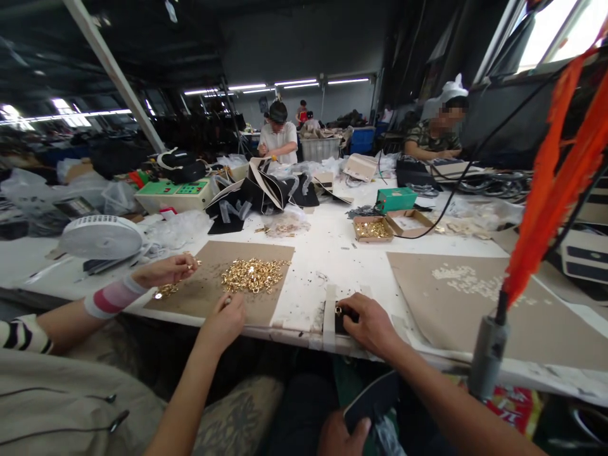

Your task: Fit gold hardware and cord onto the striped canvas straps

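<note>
My left hand (342, 434) is low over my lap, closed on a flat black piece (375, 398) with a rounded edge. At the table's front edge, my right hand (373, 324) is closed, its bent fingertips against a small dark block (340, 323). Just left of those fingertips shows a small gold metal fitting (339, 310). What lies under the fingers is hidden. Pale tape (329, 316) runs down over the table edge beside the block.
A co-worker's hands (227, 322) are close on my left, by a heap of gold fittings (253, 275) on brown board (213, 250). Right, another board (427, 304) carries small pale pieces. An orange strand bundle (536, 209) hangs near my right arm. Small cardboard boxes (373, 239) stand behind.
</note>
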The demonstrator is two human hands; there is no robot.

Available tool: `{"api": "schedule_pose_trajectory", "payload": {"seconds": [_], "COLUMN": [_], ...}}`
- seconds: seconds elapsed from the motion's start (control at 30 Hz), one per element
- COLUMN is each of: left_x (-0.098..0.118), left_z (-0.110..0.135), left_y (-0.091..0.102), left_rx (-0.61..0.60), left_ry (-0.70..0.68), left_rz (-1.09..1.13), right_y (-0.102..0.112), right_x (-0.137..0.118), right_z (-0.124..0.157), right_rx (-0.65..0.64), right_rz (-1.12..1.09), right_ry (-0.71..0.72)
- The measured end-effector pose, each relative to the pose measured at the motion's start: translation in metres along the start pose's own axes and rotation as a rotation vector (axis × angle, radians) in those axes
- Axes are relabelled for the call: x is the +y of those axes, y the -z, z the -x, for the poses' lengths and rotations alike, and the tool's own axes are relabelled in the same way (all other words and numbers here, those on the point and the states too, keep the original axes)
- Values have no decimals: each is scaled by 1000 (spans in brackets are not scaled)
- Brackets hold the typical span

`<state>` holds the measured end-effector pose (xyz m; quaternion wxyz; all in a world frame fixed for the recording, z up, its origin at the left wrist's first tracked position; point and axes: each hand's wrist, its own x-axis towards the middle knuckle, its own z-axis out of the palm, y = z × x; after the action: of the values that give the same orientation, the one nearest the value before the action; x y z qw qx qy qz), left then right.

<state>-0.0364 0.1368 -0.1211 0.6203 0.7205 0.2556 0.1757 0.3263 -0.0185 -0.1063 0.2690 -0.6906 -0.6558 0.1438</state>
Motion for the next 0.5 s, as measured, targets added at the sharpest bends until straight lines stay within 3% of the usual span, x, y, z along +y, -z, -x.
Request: {"api": "schedule_pose_trajectory", "payload": {"seconds": [0.3, 0.5], "left_x": [-2, 8], "left_z": [0, 4], "left_y": [-20, -23], "left_rx": [369, 452], "left_ry": [-21, -17], "left_rz": [368, 434], "right_y": [0, 4], "right_x": [7, 2], "right_z": [-5, -10], "right_rx": [-72, -94], "right_rz": [58, 234], "right_ry": [108, 174]}}
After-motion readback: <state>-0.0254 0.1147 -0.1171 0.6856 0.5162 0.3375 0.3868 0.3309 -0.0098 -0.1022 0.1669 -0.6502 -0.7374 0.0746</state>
